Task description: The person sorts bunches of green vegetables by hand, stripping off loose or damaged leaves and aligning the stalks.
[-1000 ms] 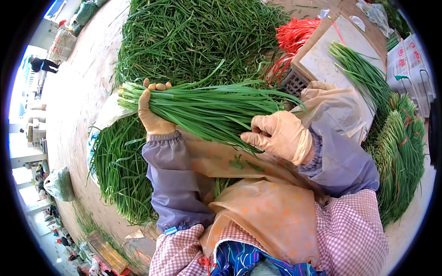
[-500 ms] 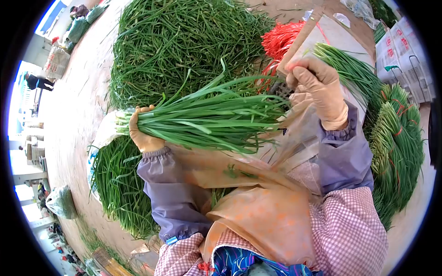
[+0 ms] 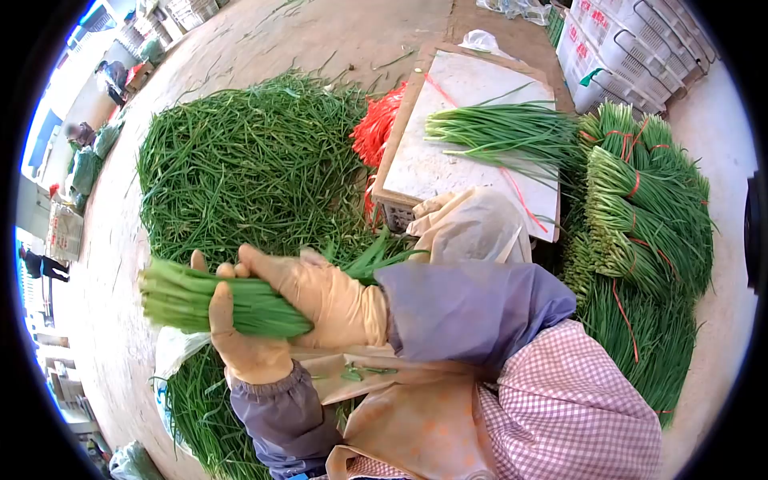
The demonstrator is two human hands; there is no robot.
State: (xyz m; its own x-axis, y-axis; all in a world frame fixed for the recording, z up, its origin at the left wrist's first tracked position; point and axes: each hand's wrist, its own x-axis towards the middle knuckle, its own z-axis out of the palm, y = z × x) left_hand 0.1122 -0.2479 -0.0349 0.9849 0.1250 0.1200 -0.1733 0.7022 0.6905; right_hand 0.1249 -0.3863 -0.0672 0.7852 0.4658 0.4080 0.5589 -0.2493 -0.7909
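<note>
A bunch of garlic chives [image 3: 180, 298] lies across my lap, its pale cut ends pointing left. My left hand [image 3: 248, 340], in a tan glove, is wrapped round the bunch near those ends, thumb up in front. My right hand [image 3: 324, 296], gloved alike, closes on the same bunch just to the right, covering its middle. Leaves stick out behind the right wrist. Below my left hand, more loose chives [image 3: 204, 408] lie beside a white plastic wrapping.
A heap of loose greens [image 3: 256, 160] covers the floor ahead. Red ties [image 3: 378, 124] hang beside a white board [image 3: 416, 172] with chives [image 3: 504, 128] on it. Tied bundles [image 3: 640, 208] are stacked at right, near white crates [image 3: 616, 52]. Other people [image 3: 112, 80] are far left.
My right hand has come down from the upper right onto the bunch. The view has shifted right, showing more of the board and tied bundles. My left hand keeps its hold.
</note>
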